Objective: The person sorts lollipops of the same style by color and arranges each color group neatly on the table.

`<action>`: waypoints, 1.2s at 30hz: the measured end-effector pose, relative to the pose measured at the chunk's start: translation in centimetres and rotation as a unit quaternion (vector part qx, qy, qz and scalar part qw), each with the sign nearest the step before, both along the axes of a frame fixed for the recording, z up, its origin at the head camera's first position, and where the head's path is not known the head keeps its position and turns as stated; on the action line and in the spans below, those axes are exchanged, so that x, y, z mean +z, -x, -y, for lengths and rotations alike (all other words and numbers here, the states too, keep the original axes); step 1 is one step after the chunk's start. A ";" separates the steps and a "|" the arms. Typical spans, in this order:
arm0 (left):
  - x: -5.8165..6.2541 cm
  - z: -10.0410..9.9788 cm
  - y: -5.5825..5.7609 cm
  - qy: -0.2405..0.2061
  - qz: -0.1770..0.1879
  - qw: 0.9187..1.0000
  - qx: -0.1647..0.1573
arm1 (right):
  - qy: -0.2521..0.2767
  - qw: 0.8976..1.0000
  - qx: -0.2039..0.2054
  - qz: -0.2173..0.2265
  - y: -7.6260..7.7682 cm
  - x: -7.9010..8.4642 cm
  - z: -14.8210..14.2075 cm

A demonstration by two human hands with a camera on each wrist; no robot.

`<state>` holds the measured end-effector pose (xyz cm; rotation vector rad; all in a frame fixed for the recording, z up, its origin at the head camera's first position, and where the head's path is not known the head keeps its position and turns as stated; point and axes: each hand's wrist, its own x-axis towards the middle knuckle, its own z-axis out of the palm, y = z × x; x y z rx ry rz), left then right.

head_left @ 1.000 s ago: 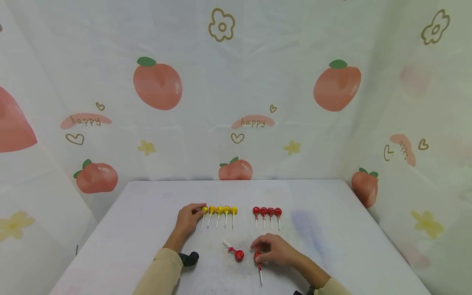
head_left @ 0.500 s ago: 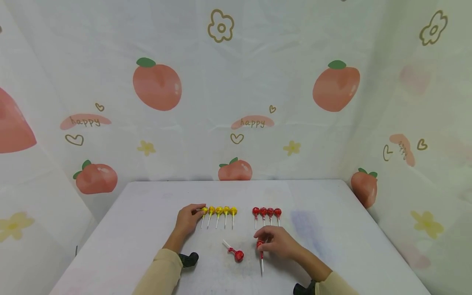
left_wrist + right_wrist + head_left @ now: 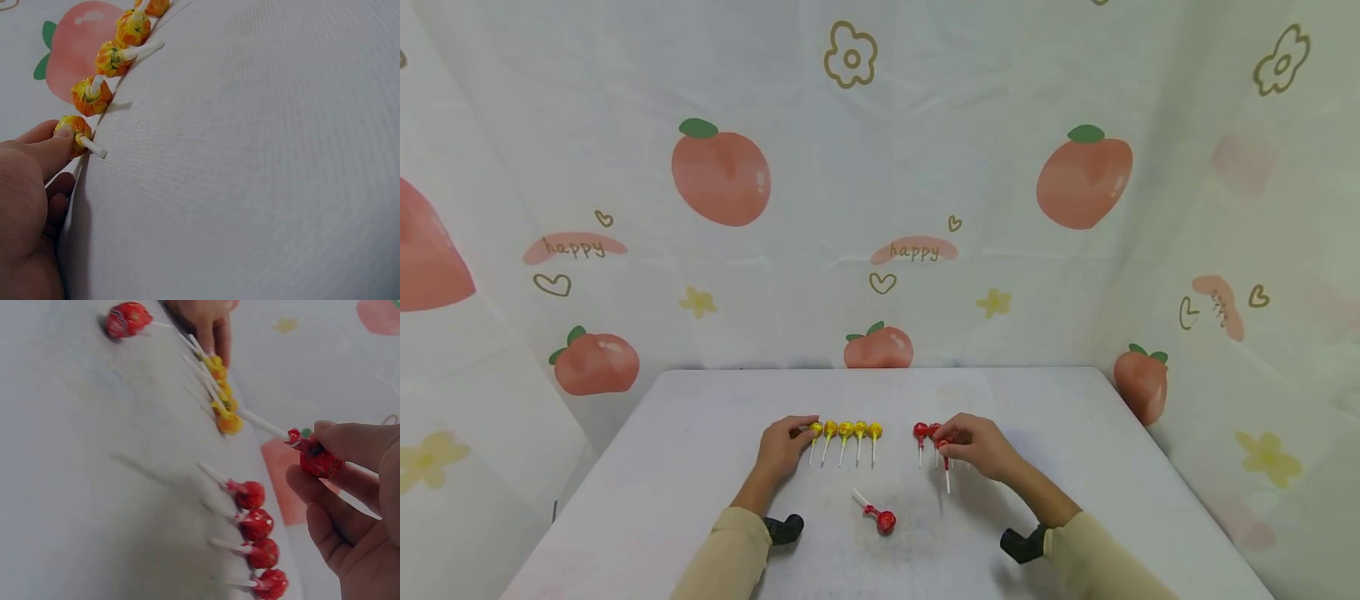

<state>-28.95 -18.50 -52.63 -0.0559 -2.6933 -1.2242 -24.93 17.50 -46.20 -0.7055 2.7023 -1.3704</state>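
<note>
My left hand pinches the head of the leftmost yellow lollipop, which lies at the end of a row of several yellow lollipops. In the right wrist view, my right hand holds a red lollipop by its head between thumb and fingers, off the table. Below it, a row of several red lollipops lies on the table; in the head view the hand hides part of that row. A separate red lollipop lies nearer the front, its stick slanting up to the left.
The white table carries both rows side by side toward its back. Behind stands a pale curtain printed with peaches and flowers. A black wrist device sits on the right wrist and another black device on the left.
My right hand has carried the red lollipop away from the front, up to the red row. My left hand stays at the leftmost yellow lollipop.
</note>
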 end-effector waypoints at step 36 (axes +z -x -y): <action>-0.1 0.2 0.2 0.008 -0.002 1.000 -0.002 | -0.009 0.979 -0.196 0.054 4.8 -4.3 -5.4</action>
